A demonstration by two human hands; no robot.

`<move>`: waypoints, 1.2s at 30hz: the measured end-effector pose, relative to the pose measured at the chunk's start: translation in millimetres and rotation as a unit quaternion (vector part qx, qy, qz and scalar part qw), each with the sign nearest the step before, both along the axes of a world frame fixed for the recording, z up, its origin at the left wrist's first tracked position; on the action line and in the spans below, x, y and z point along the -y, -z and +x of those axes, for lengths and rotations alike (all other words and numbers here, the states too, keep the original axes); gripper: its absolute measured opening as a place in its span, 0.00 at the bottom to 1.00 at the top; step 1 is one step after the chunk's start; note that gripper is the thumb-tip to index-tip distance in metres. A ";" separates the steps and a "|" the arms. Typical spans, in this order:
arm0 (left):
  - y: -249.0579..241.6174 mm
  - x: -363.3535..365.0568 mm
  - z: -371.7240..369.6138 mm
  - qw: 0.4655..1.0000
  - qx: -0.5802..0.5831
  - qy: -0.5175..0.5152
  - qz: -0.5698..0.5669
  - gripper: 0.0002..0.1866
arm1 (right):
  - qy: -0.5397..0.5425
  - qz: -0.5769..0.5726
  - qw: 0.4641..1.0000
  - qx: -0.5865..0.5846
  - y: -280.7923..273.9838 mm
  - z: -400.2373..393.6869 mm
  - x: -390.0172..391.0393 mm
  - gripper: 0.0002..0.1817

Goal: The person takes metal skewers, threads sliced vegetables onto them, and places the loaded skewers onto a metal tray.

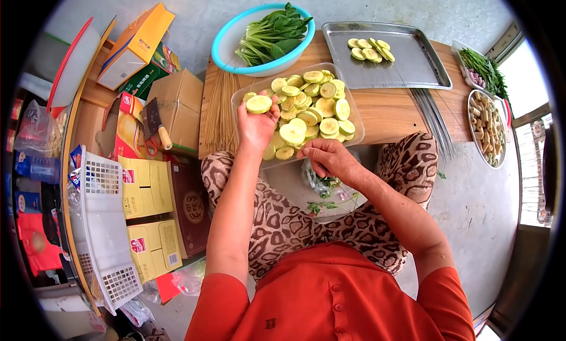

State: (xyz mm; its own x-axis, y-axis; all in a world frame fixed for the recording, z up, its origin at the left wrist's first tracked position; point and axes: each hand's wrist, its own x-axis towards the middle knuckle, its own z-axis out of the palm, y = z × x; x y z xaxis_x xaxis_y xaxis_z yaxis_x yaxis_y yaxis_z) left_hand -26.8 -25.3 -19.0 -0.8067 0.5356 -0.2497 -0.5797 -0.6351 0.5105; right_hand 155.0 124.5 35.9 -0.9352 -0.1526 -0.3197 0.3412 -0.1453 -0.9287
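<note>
My left hand [257, 127] is raised over the left side of a clear plastic container [357, 114], its fingers closed around a zucchini slice [259, 104]. Many more cut zucchini slices [328, 107] are heaped in the container. By the container's front edge, my right hand [330, 158] has its fingers curled and pinched together; what they hold, if anything, cannot be made out. On the wooden table, a metal tray [389, 72] bears several zucchini slices [370, 50] in two groups. Thin metal skewers [430, 120] lie below the tray, and bamboo skewers [219, 108] lie left of the container.
A blue-rimmed bowl [219, 46] of leafy greens [274, 37] stands at the back left. At the right are a plate of short beige pieces [486, 128] and a tray of green herbs [483, 69]. Boxes [147, 187], a cleaver [154, 120] and a white basket [103, 223] are leftward.
</note>
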 end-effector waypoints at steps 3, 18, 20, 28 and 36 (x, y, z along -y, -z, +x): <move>-0.5 -0.5 0.2 1.000 -0.005 0.005 -0.002 0.26 | 0.000 0.000 1.000 -0.002 0.3 0.2 -0.1 0.14; -4.4 -5.0 6.1 0.999 -0.045 0.019 0.006 0.25 | 0.001 -0.005 1.000 -0.013 4.8 0.5 0.7 0.14; -6.9 -7.3 9.9 0.999 -0.045 0.026 0.002 0.25 | 0.004 -0.005 1.000 -0.012 4.1 -0.1 1.0 0.14; -12.3 -10.7 16.5 0.998 -0.052 0.045 -0.001 0.25 | 0.019 -0.014 1.000 -0.006 7.3 -2.1 3.9 0.13; -9.6 -11.8 17.4 0.997 -0.051 0.058 -0.006 0.24 | 0.035 -0.016 0.999 -0.010 13.9 -4.5 7.3 0.13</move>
State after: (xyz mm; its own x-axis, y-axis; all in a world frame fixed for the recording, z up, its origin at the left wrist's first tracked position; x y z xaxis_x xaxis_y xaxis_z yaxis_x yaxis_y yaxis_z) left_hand -9.3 -13.5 -9.4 -0.7613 0.6240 -0.1764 -0.5933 -0.5605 0.5777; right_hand 150.5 117.1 21.9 -0.9499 -0.0974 -0.2971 0.3110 -0.1975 -0.9297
